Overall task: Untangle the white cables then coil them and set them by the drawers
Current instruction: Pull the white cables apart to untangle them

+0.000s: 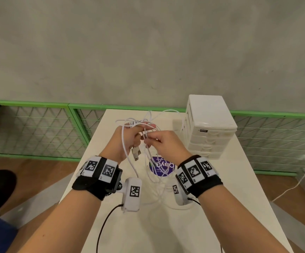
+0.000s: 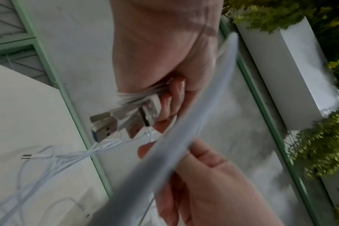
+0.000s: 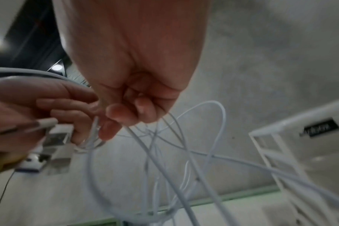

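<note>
White cord drapes over the left hand point(image 1: 128, 139), whose curled fingers clamp the gathered USB plugs point(image 2: 126, 119) against the palm, probably to keep the ends together while the strands get sorted. Just to its right, the right hand point(image 1: 164, 143) pinches a few strands of the white cables point(image 1: 148, 125) between thumb and fingertips point(image 3: 124, 114), seemingly to draw one free. The tangle hangs between both hands, with loose loops trailing down onto the near part of the table point(image 1: 221, 207). Farther right stand the drawers point(image 1: 208, 126), at the table's far right, where finished coils belong; none lie there yet.
</note>
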`<state>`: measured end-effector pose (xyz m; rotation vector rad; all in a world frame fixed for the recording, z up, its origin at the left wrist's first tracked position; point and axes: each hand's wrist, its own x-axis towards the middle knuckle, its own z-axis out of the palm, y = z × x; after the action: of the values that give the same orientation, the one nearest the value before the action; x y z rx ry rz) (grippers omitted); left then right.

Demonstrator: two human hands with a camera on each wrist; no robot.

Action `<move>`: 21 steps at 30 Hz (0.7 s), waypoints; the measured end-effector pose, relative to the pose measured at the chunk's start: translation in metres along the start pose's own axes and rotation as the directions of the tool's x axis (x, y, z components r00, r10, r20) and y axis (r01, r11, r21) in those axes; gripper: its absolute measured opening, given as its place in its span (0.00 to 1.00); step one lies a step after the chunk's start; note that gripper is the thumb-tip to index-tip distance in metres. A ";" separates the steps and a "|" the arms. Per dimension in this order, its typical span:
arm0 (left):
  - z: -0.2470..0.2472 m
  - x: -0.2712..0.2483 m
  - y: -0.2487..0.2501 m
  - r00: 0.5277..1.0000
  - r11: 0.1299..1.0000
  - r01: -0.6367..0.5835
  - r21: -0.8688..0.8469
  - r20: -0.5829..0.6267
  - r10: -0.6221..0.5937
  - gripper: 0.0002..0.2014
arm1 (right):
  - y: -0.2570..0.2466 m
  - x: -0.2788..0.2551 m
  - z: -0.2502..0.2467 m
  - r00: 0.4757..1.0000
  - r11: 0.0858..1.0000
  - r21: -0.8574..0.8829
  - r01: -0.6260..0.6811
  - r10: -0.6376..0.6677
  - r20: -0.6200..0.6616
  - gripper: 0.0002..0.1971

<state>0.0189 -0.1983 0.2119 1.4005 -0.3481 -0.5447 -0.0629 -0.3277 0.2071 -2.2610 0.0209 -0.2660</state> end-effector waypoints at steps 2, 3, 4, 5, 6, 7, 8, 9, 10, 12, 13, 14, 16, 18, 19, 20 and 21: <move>-0.006 0.005 0.000 1.000 0.999 0.014 -0.047 -0.027 -0.015 0.15 | 0.005 -0.003 0.000 0.999 0.998 -0.025 0.050 -0.049 0.021 0.08; -0.008 0.006 0.000 0.999 0.996 0.017 -0.093 -0.043 -0.021 0.17 | 0.010 -0.006 0.001 0.995 0.994 -0.035 0.099 -0.098 0.024 0.08; -0.009 0.007 0.001 0.999 0.989 0.016 -0.148 -0.047 -0.024 0.18 | 0.016 -0.010 0.004 0.986 0.984 -0.066 0.165 -0.164 0.024 0.08; -0.011 0.008 0.001 0.998 0.981 0.015 -0.195 -0.054 -0.026 0.20 | 0.024 -0.016 0.009 0.972 0.966 -0.111 0.234 -0.233 0.021 0.09; -0.013 0.011 0.000 0.998 0.973 0.015 -0.231 -0.062 -0.030 0.23 | 0.033 -0.023 0.015 0.958 0.946 -0.156 0.284 -0.286 0.011 0.09; -0.015 0.014 0.000 0.997 0.970 0.013 -0.243 -0.068 -0.030 0.24 | 0.043 -0.031 0.022 0.949 0.933 -0.182 0.309 -0.315 -0.002 0.10; -0.017 0.017 -0.002 0.996 0.971 0.011 -0.241 -0.081 -0.031 0.25 | 0.054 -0.038 0.028 0.947 0.931 -0.192 0.311 -0.320 -0.018 0.11; -0.018 0.019 -0.003 0.995 0.973 0.009 -0.231 -0.095 -0.032 0.24 | 0.065 -0.044 0.032 0.953 0.937 -0.192 0.290 -0.302 -0.035 0.10; -0.018 0.019 -0.004 0.993 0.975 0.008 -0.220 -0.113 -0.034 0.23 | 0.077 -0.049 0.035 0.965 0.950 -0.191 0.247 -0.259 -0.041 0.10; -0.023 0.021 -0.003 0.982 0.977 -0.015 -0.213 -0.186 -0.026 0.18 | 0.099 -0.057 0.037 0.990 0.962 -0.238 0.137 -0.125 0.065 0.10; -0.029 0.024 0.001 0.973 0.972 -0.028 -0.233 -0.228 -0.026 0.16 | 0.111 -0.064 0.038 0.986 0.952 -0.293 0.092 -0.045 0.161 0.10; -0.037 0.028 0.007 0.962 0.963 -0.042 -0.266 -0.270 -0.033 0.15 | 0.124 -0.073 0.039 0.968 0.934 -0.353 0.054 0.038 0.248 0.10; -0.053 0.039 0.023 0.941 0.947 -0.078 -0.311 -0.338 -0.033 0.14 | 0.147 -0.098 0.041 0.913 0.895 -0.440 -0.069 0.235 0.334 0.10; -0.059 0.043 0.034 0.938 0.970 -0.087 -0.226 -0.346 0.004 0.16 | 0.157 -0.113 0.039 0.883 0.883 -0.399 -0.248 0.375 0.281 0.10; -0.055 0.042 0.034 0.944 0.983 -0.072 -0.166 -0.330 0.014 0.16 | 0.155 -0.111 0.038 0.886 0.886 -0.337 -0.319 0.405 0.227 0.10; -0.048 0.039 0.031 0.950 0.993 -0.042 -0.108 -0.313 0.007 0.16 | 0.149 -0.106 0.037 0.891 0.890 -0.266 -0.370 0.421 0.169 0.10; -0.040 0.035 0.025 0.954 0.999 0.000 -0.045 -0.298 -0.013 0.15 | 0.140 -0.096 0.036 0.897 0.896 -0.195 -0.400 0.426 0.116 0.11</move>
<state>0.0733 -0.1824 0.2277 1.4167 -0.0867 -0.3360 -0.1390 -0.3812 0.0609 -2.3682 0.4547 0.1475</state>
